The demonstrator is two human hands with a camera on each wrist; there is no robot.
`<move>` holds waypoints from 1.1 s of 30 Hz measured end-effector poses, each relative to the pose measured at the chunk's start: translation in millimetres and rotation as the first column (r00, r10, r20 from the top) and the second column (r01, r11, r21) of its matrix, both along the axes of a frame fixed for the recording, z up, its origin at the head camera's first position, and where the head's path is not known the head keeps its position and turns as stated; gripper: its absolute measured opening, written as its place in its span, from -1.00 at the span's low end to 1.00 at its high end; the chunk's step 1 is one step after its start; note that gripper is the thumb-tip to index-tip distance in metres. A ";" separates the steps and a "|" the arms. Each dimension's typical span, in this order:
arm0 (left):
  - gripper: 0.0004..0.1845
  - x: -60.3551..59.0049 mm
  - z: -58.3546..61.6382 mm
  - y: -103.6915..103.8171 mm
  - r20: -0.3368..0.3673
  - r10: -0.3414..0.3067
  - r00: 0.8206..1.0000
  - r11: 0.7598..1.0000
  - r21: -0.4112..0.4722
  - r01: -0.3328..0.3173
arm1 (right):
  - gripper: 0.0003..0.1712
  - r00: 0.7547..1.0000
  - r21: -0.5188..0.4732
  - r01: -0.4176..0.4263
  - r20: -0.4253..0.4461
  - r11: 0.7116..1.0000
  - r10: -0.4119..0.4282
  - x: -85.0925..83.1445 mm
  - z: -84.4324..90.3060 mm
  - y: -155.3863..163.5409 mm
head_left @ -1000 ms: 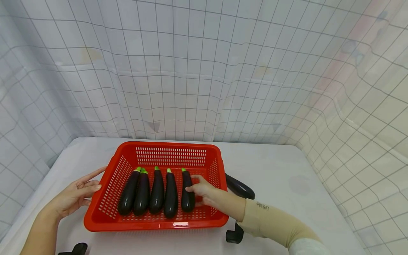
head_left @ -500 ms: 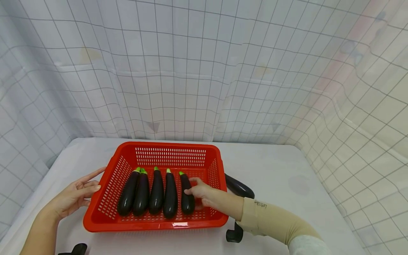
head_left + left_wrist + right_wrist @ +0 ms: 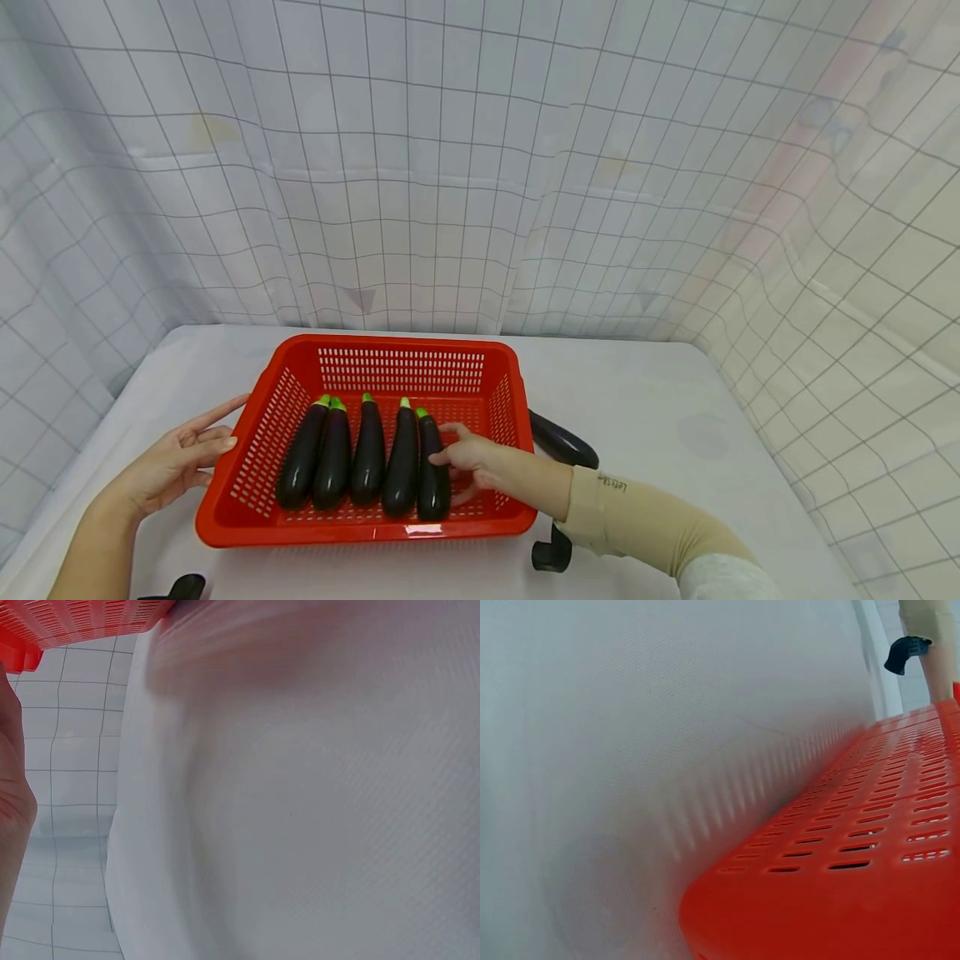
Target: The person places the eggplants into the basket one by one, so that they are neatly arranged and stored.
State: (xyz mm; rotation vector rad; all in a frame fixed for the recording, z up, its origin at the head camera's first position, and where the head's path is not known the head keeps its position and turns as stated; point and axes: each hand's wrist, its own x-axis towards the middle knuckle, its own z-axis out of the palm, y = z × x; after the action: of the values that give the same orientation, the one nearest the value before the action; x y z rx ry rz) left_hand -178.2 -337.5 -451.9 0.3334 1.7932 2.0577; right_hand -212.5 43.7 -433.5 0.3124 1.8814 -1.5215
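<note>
The rightmost eggplant has been nudged left against its neighbour by the right hand, fingers extended; the left hand, open, steadies the basket.

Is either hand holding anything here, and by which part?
Nothing is gripped. The right hand touches the rightmost eggplant at mid-body with straight fingers; the left hand rests against the red basket at its left rim.

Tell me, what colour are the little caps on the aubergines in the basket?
Bright green caps on the aubergines; the head view shows them best.
</note>
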 end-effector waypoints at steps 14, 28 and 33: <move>-0.46 1.1 0.8 0.9 0.000 -0.007 1.000 1.000 0.023 0.007 | -0.36 0.966 0.037 -0.003 -0.260 0.999 0.012 -1.1 8.2 6.8; -0.45 0.3 0.0 -0.6 -0.009 -0.022 1.000 0.999 0.029 0.023 | -0.29 0.722 0.065 -0.122 -0.679 0.990 0.134 -9.5 62.1 42.2; -0.45 0.1 0.0 -0.4 -0.003 -0.014 1.000 1.000 0.027 0.014 | -0.29 0.698 0.056 -0.106 -0.706 0.993 0.115 -20.6 70.1 63.2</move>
State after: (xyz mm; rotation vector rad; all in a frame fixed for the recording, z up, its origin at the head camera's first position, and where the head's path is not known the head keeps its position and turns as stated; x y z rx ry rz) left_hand -178.2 -337.9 -452.0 0.3554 1.7609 2.0750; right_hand -233.1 106.9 -363.4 -0.4664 2.4312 -1.6852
